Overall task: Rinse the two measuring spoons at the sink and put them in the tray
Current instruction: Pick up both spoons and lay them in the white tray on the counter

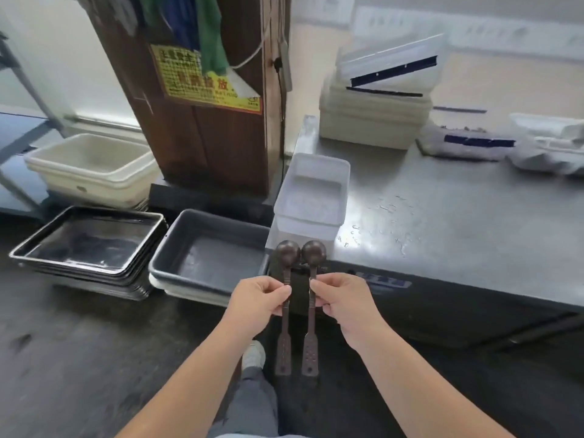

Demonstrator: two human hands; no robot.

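Observation:
I hold two dark brown measuring spoons upright and side by side, bowls up. My left hand (260, 298) pinches the stem of the left spoon (287, 257). My right hand (339, 300) pinches the stem of the right spoon (313, 256). Both flat perforated handle ends hang below my hands. A grey tray (177, 245) stands on the floor just left of the spoons, with a film of water in it. No sink is in view.
A steel counter (458, 216) with water drops lies to the right, a clear plastic tub (313, 191) at its left corner and stacked white containers (373, 121) behind. Stacked black trays (91, 241) and a cream tub (88, 169) sit on the dark floor beside a wooden post (202, 121).

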